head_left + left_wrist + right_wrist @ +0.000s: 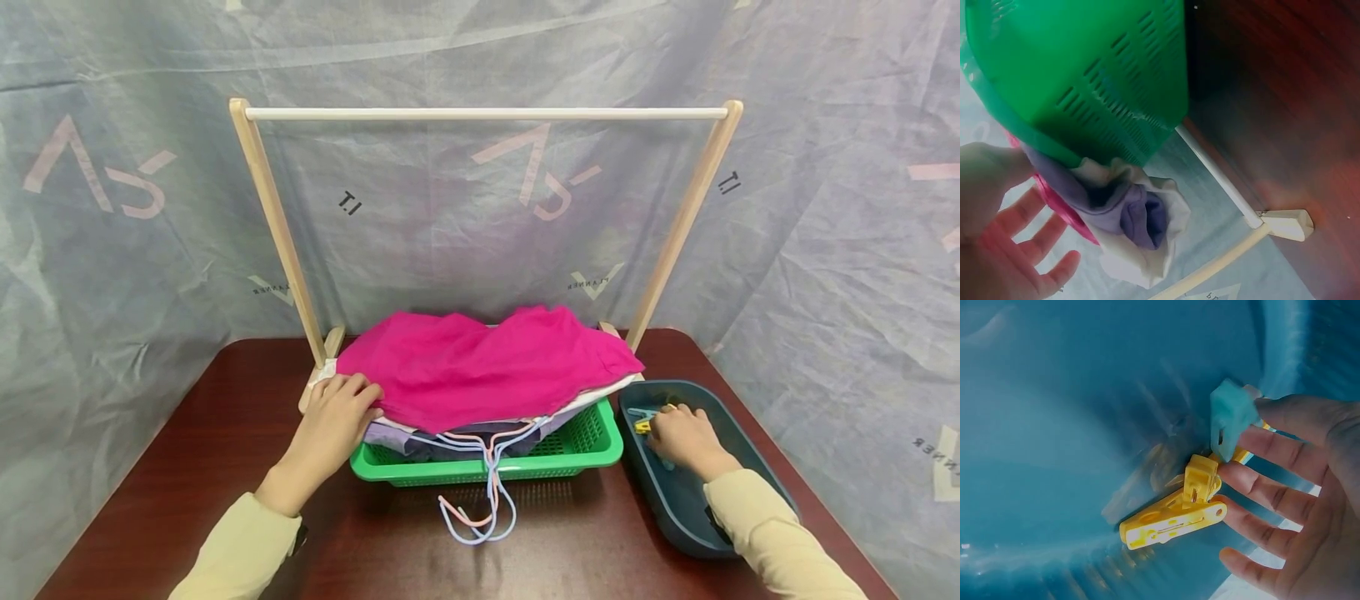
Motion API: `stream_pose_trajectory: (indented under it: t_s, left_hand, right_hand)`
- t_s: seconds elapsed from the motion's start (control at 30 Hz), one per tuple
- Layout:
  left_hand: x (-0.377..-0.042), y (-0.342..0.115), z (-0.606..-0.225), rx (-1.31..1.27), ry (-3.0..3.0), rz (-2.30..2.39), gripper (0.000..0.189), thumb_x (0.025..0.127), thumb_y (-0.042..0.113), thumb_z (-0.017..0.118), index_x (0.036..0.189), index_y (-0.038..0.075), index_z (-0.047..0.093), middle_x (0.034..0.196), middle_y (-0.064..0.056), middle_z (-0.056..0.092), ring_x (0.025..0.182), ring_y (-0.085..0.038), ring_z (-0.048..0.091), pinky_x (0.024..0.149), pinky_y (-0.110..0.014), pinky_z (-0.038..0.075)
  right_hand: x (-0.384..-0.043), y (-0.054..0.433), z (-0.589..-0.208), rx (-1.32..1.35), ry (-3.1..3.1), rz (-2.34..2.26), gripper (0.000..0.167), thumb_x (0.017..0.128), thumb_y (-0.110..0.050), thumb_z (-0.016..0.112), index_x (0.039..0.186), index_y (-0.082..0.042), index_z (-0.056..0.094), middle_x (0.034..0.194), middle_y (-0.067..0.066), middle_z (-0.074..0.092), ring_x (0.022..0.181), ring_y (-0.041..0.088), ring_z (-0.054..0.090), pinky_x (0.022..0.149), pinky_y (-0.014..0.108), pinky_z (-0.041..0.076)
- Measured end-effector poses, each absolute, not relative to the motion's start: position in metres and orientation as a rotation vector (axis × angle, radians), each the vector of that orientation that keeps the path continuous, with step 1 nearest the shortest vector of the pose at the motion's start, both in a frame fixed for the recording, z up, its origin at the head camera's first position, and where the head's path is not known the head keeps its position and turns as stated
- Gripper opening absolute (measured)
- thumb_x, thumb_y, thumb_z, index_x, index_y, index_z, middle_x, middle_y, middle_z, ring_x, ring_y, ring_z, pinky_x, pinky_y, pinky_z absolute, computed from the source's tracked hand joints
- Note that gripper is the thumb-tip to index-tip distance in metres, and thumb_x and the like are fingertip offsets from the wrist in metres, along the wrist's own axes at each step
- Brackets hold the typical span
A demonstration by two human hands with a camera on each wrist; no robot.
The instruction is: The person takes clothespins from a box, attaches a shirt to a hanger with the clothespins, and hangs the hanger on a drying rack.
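My left hand rests at the left end of a bright pink garment, its fingers spread and loosely bent along the cloth. Beneath the pink lie white cloth and purple cloth, stacked over a green basket. Pink and light-blue hanger hooks stick out over its front rim. Inside a dark blue tray, my right hand pinches a teal clothespin between thumb and forefinger. A yellow clothespin lies right at the other fingertips.
Behind the basket stands a wooden rack with upright posts and a white crossbar. Everything sits on a dark red-brown table. Grey printed sheeting hangs around the back and sides.
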State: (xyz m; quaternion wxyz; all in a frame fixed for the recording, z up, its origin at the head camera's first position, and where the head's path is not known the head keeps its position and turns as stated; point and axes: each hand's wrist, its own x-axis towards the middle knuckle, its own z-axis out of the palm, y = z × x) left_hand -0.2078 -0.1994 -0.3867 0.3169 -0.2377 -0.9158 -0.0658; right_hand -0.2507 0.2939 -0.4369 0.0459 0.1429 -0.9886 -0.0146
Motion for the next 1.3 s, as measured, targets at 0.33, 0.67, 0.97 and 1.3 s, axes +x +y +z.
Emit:
stream_pose_trajectory:
  t_s: [0.33, 0.67, 0.97, 1.3]
  left_hand:
    - [-0.209, -0.200, -0.386, -0.606, -2.374, -0.124, 0.012, 0.080, 0.020, 0.068, 0.086, 0.014, 0.059, 0.083, -0.002, 0.056, 0.087, -0.025, 0.051, 0.079, -0.044, 0.037]
    - [-0.211, -0.198, -0.382, -0.613, -2.268, -0.127, 0.016, 0.080, 0.022, 0.062, 0.080, 0.009, 0.054, 0.079, -0.006, 0.054, 0.083, -0.027, 0.052, 0.079, -0.046, 0.036]
    - [-0.211, -0.198, -0.380, -0.571, -2.223, -0.142, 0.018, 0.079, 0.023, 0.066, 0.081, 0.008, 0.057, 0.077, -0.006, 0.054, 0.077, -0.028, 0.053, 0.079, -0.048, 0.036]
    - [-0.211, -0.200, -0.372, -0.607, -2.196, -0.141, 0.020, 0.072, 0.023, 0.075, 0.078, 0.011, 0.059, 0.071, -0.003, 0.057, 0.069, -0.025, 0.056, 0.081, -0.048, 0.037]
  right_hand:
    - [-0.244, 0.296, -0.426, 0.439, -2.980, 0.041, 0.012, 0.074, -0.014, 0.066, 0.064, -0.016, 0.060, 0.060, -0.002, 0.054, 0.066, 0.022, 0.047, 0.055, 0.035, 0.029]
    - [-0.243, 0.302, -0.419, 0.428, -2.904, 0.067, 0.013, 0.071, -0.014, 0.069, 0.070, -0.015, 0.055, 0.064, -0.003, 0.054, 0.065, 0.020, 0.046, 0.056, 0.036, 0.031]
    - [-0.241, 0.304, -0.408, 0.398, -2.863, 0.052, 0.037, 0.070, -0.018, 0.072, 0.101, -0.001, 0.061, 0.086, 0.011, 0.066, 0.077, 0.030, 0.053, 0.063, 0.046, 0.038]
    - [-0.236, 0.305, -0.396, 0.396, -2.841, 0.063, 0.030, 0.069, -0.015, 0.070, 0.094, -0.001, 0.065, 0.084, 0.013, 0.064, 0.080, 0.031, 0.050, 0.064, 0.045, 0.037]
